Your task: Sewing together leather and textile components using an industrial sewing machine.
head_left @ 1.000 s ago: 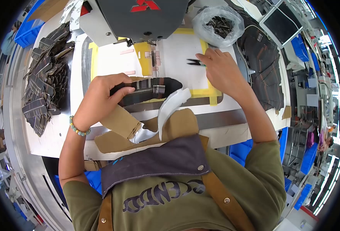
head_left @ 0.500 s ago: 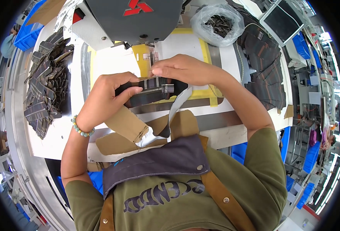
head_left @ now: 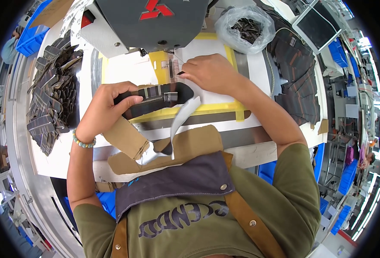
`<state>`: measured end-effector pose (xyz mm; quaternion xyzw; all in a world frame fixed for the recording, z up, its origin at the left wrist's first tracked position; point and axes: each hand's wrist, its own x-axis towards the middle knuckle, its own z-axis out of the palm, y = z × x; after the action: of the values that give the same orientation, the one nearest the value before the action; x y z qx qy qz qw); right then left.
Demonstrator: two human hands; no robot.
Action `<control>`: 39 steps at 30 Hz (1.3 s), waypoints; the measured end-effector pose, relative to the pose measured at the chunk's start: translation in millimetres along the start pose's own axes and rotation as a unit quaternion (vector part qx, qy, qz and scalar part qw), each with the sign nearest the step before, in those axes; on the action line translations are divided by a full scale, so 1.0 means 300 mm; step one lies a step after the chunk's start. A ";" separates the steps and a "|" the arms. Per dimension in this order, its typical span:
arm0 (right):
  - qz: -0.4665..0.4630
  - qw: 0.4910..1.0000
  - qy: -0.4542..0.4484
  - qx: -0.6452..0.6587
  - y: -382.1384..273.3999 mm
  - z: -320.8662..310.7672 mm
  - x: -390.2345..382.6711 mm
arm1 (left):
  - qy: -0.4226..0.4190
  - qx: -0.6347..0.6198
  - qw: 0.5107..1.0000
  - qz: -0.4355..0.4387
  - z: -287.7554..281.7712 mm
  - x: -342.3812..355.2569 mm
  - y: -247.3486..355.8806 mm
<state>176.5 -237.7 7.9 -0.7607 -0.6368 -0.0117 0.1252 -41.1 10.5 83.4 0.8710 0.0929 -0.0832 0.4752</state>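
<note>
Fabric (head_left: 155, 106) in dark plaid, with a metal zipper (head_left: 151, 100) along it, lies in the middle of the scene, gripped at its left end by the left hand (head_left: 106, 104). That thumb presses on top of the fabric; the other fingers are folded behind or under it and their tips are hidden, so the gap cannot be told beyond a closed pinch. Right hand (head_left: 213, 73), on the far right of the fabric, has its fingers curled in; only a dark tip (head_left: 181, 73) pokes out at their left, and the rest of what they grip is covered.

Left hand and fabric together hide the far end of a brown strip (head_left: 123, 137). A white curling strip (head_left: 183, 118) runs from the fabric's right end toward the near side; its attachment is hard to make out. Grey machine head (head_left: 155, 26) is cut off at the far edge, and its underside is too dark to read.

Against 0.5 s ago, the fabric and left hand have shifted left. The right hand, then laid over the fabric's far edge, is now farther away, just beyond it. At 1.0 s ago, 2 dark blades showed clearly from that hand; now the tip alone is visible.
</note>
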 end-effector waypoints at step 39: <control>0.471 0.744 0.368 -0.299 -0.552 -0.796 -0.903 | 0.540 0.205 0.356 0.734 0.069 -0.248 0.265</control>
<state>-1.6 -522.5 220.2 -0.8989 -0.0661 -0.4202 0.1054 -95.4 -55.4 154.1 0.5210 -0.3668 0.7707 0.0015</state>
